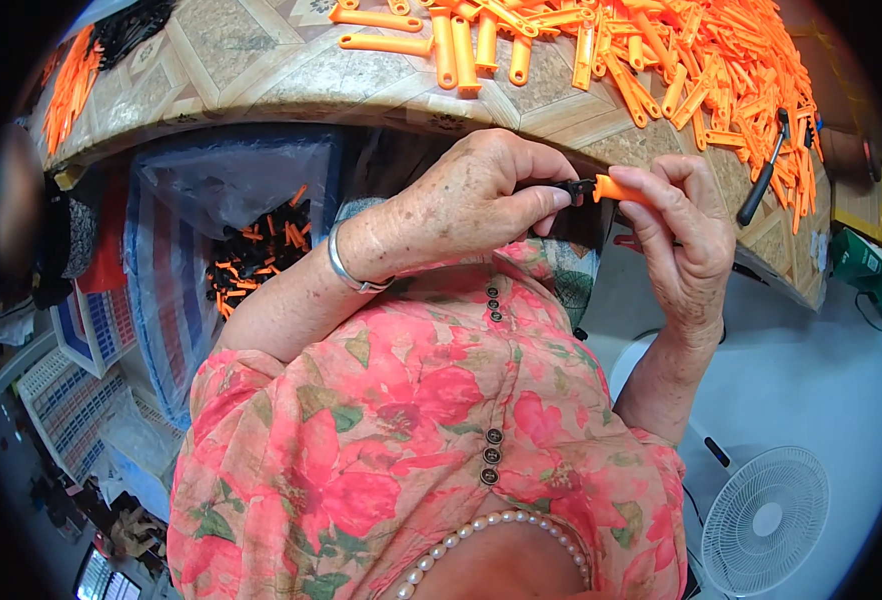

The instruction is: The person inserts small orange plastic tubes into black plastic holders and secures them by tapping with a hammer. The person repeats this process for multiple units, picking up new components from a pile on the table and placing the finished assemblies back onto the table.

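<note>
Just in front of the table's near edge, both of my hands are brought close together. My left hand [501, 185] pinches a small black plastic part [573, 187] between thumb and fingers. Between the thumb and fingers of my right hand [686, 225] is an orange plastic handle [613, 188], the same kind as those on the table. The black part's end meets the handle's end; how far one sits inside the other I cannot tell. Much of both pieces is hidden by my fingers.
A big pile of orange handles [721, 70] covers the table's [291, 75] far right. A black-handled tool [764, 180] lies beside it. Left, a striped bag [146, 250] holds black-and-orange pieces [251, 265]. Black parts [131, 30] lie far left. A white fan [767, 518] stands lower right.
</note>
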{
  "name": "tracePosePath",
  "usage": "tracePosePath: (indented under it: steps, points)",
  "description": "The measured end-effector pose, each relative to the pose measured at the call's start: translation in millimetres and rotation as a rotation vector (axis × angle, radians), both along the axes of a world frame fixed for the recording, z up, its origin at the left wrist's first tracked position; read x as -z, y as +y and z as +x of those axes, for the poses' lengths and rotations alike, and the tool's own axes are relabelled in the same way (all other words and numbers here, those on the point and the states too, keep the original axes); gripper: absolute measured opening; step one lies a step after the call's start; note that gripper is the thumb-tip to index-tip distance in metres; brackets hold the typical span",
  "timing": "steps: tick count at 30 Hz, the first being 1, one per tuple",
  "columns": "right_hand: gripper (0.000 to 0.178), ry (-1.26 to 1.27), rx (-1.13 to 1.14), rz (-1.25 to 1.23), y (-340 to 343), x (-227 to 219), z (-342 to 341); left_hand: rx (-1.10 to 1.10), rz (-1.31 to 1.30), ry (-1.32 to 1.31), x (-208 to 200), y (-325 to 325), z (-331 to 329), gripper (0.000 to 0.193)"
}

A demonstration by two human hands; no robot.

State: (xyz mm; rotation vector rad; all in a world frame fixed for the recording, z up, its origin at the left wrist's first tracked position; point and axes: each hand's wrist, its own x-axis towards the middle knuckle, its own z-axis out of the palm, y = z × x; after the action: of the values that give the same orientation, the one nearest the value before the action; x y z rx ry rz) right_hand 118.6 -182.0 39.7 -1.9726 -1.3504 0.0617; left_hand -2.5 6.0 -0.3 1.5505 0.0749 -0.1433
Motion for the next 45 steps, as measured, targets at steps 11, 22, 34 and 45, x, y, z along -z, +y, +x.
tracePosePath:
  steps: [11, 22, 34, 45]
  points:
    - [0.031, -0.01, -0.127, -0.054, -1, -6, 4, 0.054, 0.141, -0.067, -5, 0, -1, 0.016]
    - [0.032, -0.022, -0.122, -0.075, -3, 0, -1, 0.056, 0.222, -0.097, -7, -1, -4, 0.015]
    - [0.031, -0.054, -0.107, -0.079, -2, 3, -11, -0.059, 0.62, -0.351, -4, -3, -6, 0.026]
    - [0.019, 0.154, -0.046, -0.07, -2, 3, -20, -0.005, 0.712, -0.41, -8, 2, -9, 0.021]
